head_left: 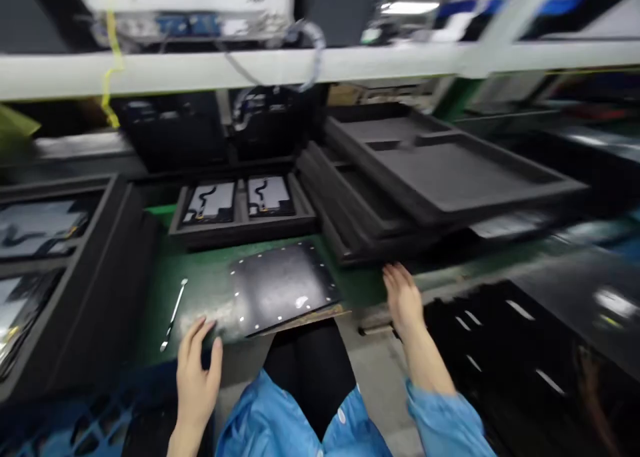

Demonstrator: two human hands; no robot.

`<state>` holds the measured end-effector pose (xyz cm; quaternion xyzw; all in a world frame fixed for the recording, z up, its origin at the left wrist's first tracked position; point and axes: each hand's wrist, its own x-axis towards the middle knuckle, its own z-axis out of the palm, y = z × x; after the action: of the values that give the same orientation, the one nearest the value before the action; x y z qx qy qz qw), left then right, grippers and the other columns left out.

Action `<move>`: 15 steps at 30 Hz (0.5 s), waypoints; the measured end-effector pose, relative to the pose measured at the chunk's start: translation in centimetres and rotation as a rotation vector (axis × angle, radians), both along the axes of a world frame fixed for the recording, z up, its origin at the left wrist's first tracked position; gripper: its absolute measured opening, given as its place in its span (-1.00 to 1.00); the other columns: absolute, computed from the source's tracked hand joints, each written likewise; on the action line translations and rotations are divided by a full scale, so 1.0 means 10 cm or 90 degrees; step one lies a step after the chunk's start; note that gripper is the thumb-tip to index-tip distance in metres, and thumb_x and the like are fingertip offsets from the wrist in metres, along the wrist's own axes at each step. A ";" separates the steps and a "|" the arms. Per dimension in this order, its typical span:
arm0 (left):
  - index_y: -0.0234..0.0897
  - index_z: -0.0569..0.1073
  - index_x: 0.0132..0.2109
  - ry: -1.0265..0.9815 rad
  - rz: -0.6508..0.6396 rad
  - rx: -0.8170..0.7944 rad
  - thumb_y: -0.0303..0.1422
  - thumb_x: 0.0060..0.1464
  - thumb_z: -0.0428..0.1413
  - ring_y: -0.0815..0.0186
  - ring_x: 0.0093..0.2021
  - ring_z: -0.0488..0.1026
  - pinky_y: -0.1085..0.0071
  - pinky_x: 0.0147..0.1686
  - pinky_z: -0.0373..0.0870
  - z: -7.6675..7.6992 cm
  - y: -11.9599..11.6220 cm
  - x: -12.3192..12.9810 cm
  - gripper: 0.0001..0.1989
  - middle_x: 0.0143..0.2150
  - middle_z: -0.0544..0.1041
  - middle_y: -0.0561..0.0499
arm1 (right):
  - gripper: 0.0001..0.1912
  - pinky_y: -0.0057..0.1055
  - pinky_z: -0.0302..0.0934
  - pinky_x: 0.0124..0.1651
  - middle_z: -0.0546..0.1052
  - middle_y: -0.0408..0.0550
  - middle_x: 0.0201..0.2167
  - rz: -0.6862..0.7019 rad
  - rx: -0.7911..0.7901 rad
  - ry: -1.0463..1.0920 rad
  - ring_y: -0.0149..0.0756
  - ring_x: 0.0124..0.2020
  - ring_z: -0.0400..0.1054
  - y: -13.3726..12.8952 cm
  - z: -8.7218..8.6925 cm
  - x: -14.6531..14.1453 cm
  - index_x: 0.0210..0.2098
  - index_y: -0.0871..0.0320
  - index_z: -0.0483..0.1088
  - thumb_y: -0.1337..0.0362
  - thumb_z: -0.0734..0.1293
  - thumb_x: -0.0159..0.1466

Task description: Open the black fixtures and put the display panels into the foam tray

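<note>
My left hand (197, 367) hovers over the front edge of the green work surface, fingers spread and nothing in them. Close by lies a thin metal tool (174, 315) with a dark middle and pale ends. Between my hands, a black plate (285, 283) with small white dots along its edges rests on the surface, its front side over a brown board. My right hand (404, 300), fingers stretched out, is just below the stacked black foam trays (370, 203); whether the fingertips touch anything I cannot tell. No object shows in it.
A foam tray (210, 235) holds two flat panels with dark ribbon cables behind the plate. Larger foam trays (95, 263) with similar panels stand at left. A white shelf beam (240, 67) crosses above. Dark sheets (495, 337) with white strips lie at right.
</note>
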<state>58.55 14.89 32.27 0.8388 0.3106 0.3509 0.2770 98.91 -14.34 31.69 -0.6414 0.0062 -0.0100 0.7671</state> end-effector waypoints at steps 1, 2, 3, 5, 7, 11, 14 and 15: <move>0.00 0.40 0.33 0.010 0.004 -0.001 -0.18 0.48 0.05 -0.02 0.43 0.37 -0.16 0.43 0.33 -0.05 0.01 0.01 -0.64 0.42 0.40 -0.10 | -0.20 0.00 0.09 0.58 0.46 0.18 0.38 0.007 -0.011 0.002 -0.02 0.42 0.36 -0.03 -0.03 -0.11 0.36 0.12 0.42 -0.14 0.45 0.25; -0.04 0.37 0.37 0.030 0.004 0.002 -0.18 0.49 0.05 -0.01 0.45 0.36 -0.13 0.42 0.35 -0.10 0.01 0.04 -0.61 0.44 0.40 -0.12 | -0.25 0.05 0.11 0.56 0.52 0.19 0.30 0.028 -0.063 -0.005 0.02 0.37 0.41 -0.04 -0.06 -0.22 0.29 0.16 0.47 -0.13 0.50 0.24; -0.08 0.34 0.41 0.059 -0.002 0.011 -0.17 0.50 0.04 0.00 0.47 0.33 -0.10 0.42 0.33 -0.14 0.01 0.08 -0.57 0.47 0.39 -0.15 | -0.28 0.10 0.13 0.54 0.57 0.17 0.24 0.060 -0.129 -0.011 0.05 0.31 0.45 -0.04 -0.09 -0.33 0.25 0.17 0.51 -0.15 0.49 0.26; -0.15 0.18 0.54 0.132 -0.037 0.046 -0.13 0.52 0.03 0.01 0.54 0.24 -0.10 0.49 0.21 -0.20 -0.03 0.20 -0.42 0.53 0.32 -0.18 | -0.32 0.14 0.14 0.50 0.58 0.13 0.21 0.151 -0.267 -0.042 0.07 0.28 0.44 0.05 -0.13 -0.54 0.21 0.14 0.55 -0.20 0.46 0.31; -0.23 -0.05 0.63 0.201 -0.083 0.099 -0.02 0.50 0.04 0.01 0.61 0.10 -0.13 0.58 -0.01 -0.21 -0.08 0.35 -0.21 0.60 0.20 -0.22 | -0.29 0.12 0.16 0.47 0.55 0.16 0.24 0.223 -0.370 -0.094 0.09 0.30 0.40 0.21 -0.15 -0.71 0.21 0.14 0.57 -0.27 0.38 0.34; -0.33 -0.26 0.67 0.265 -0.098 0.185 0.20 0.38 0.09 -0.08 0.66 -0.07 -0.19 0.61 -0.16 -0.20 -0.14 0.59 0.10 0.66 -0.02 -0.31 | -0.06 0.13 0.26 0.33 0.49 0.30 0.19 0.184 -0.508 -0.200 0.19 0.25 0.36 0.51 -0.16 -0.89 0.28 0.29 0.53 -0.40 0.31 0.29; -0.28 -0.20 0.67 0.266 -0.102 0.197 0.14 0.39 0.13 -0.09 0.66 -0.08 -0.17 0.59 -0.04 -0.21 -0.11 0.62 0.05 0.67 -0.07 -0.29 | -0.05 0.03 0.37 0.19 0.47 0.22 0.17 0.189 -0.483 -0.132 0.11 0.16 0.41 0.51 -0.14 -0.91 0.30 0.24 0.51 -0.41 0.37 0.24; -0.25 -0.18 0.67 0.265 -0.110 0.192 0.10 0.39 0.14 -0.09 0.66 -0.08 -0.17 0.58 -0.01 -0.21 -0.10 0.59 0.02 0.68 -0.09 -0.28 | -0.08 -0.02 0.38 0.16 0.47 0.17 0.17 0.208 -0.456 -0.095 0.05 0.13 0.43 0.46 -0.13 -0.93 0.29 0.19 0.52 -0.39 0.39 0.24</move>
<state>64.50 13.94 30.14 0.9480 0.2326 0.1882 0.1081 89.60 -9.71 30.44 -0.8581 -0.1558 0.0640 0.4850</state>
